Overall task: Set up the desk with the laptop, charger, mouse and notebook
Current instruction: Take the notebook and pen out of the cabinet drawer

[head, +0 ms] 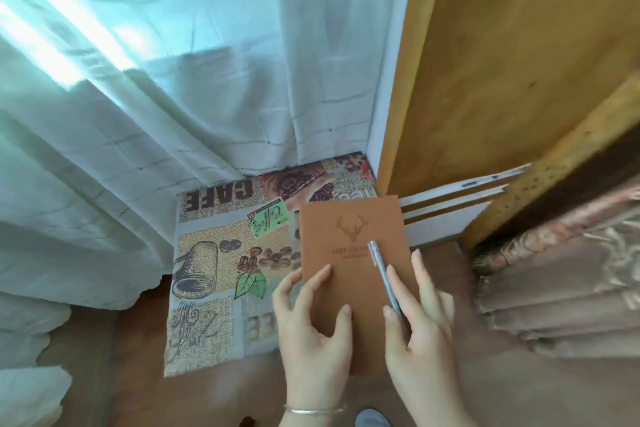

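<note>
A brown notebook (349, 239) with an embossed deer head on its cover is held above the right side of a small desk (221, 274) covered in a coffee-print cloth. My left hand (311, 326) grips the notebook's lower left part, thumb on the edge and fingers on the cover. My right hand (419, 319) holds the lower right part and pins a silver pen (382, 270) that lies slantwise on the cover. No laptop, charger or mouse can be told for sure.
White sheer curtains (156, 97) hang behind and left of the desk. A tall wooden cabinet side (502, 62) stands at the right, with flat white panels (450, 204) leaning at its base. Patterned pinkish fabric (561, 281) lies at far right. Brown floor shows below.
</note>
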`<state>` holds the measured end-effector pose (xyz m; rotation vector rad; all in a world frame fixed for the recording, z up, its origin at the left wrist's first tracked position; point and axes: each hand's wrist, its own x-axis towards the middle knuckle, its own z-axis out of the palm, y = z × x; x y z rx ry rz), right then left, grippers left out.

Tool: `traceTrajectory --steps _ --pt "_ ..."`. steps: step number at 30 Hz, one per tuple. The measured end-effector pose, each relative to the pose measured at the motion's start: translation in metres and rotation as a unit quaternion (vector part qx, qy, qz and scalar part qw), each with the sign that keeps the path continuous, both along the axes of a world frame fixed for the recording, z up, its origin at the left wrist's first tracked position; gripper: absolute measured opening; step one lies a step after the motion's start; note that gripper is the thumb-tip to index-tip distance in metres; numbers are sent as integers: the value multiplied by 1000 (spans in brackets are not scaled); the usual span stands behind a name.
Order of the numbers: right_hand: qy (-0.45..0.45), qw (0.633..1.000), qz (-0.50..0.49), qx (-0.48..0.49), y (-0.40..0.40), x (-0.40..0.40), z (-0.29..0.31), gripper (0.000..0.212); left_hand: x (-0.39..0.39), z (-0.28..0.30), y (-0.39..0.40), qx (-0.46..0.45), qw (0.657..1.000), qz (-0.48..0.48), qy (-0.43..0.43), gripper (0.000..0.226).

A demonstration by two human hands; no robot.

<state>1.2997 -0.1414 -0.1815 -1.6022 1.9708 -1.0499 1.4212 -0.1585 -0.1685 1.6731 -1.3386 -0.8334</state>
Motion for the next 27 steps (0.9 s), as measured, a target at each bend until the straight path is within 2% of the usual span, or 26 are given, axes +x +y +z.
traceTrajectory --steps 4,7,10,16,19,23,27 --pt "25 995 -101 1 55 -47 64 46 -54 64 32 -23 994 -105 -2 48" --pt "43 977 -207 -19 104 -79 96 43 -97 92 60 -33 980 -196 4 46" --pt "45 945 -322 -31 160 -112 123 43 -145 121 95 -54 950 -308 8 47" --pt "62 863 -501 -41 295 -186 159 43 -259 158 205 -65 879 -471 -11 46" --pt "60 817 -571 -48 375 -230 169 46 -323 168 278 -94 834 -544 -5 49" --pt "78 739 -669 -30 494 -299 175 45 -416 174 394 -95 760 -642 17 51" --pt "90 676 -731 -16 621 -369 187 41 -509 183 526 -67 705 -705 49 51"
